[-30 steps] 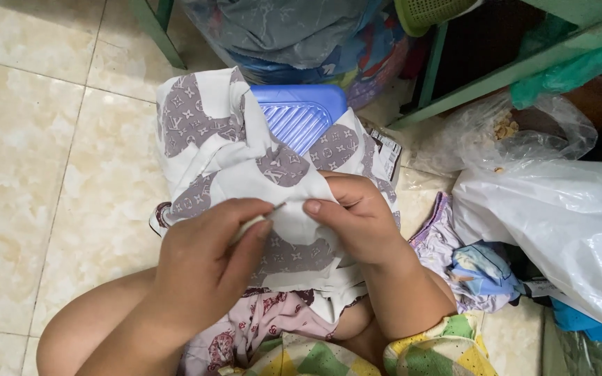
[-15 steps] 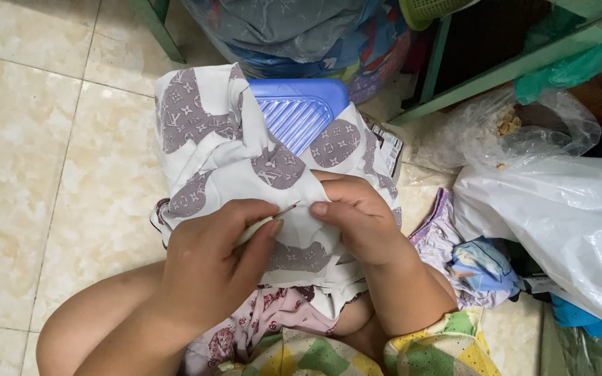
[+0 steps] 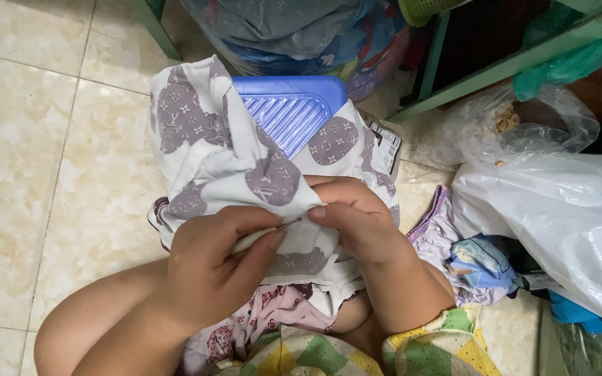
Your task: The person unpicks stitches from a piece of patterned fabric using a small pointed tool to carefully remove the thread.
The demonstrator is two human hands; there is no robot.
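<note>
Soft stuff here: white cloth with grey patches (image 3: 217,150), thin and floppy, light, creases wherever pinched. Draped over the blue ribbed plastic lid (image 3: 294,111) and hanging down toward the lap, just above the pink patterned cloth (image 3: 259,317). Probably slides around on that smooth lid, so best held by a bunched fold right next to the working spot, not by a loose edge.

Left hand (image 3: 210,268) closed round a slim pale-handled tool (image 3: 266,232), thin dark tip with a bit of red poking out toward the fold; looks like a seam ripper or similar, too small to say for sure. Small, stiff and pointy, so needs a pencil-style pinch close to the tip and some care near skin. Right hand (image 3: 360,223) clamped shut on a fold of the white cloth, thumb pressing the fold just beside the tool tip.

Compared with half a second back: tool tip lower and flatter, now nearly touching the right thumb instead of angled up. Cloth pulled tighter and hitched up a little higher over the lid, top corner closer to the green frame leg (image 3: 155,28). Both hands a touch lower, same grips.

Right of the lid: clear plastic bags (image 3: 559,209), small heap of cloth scraps (image 3: 479,264). Cream floor tiles (image 3: 29,174) to the left.
</note>
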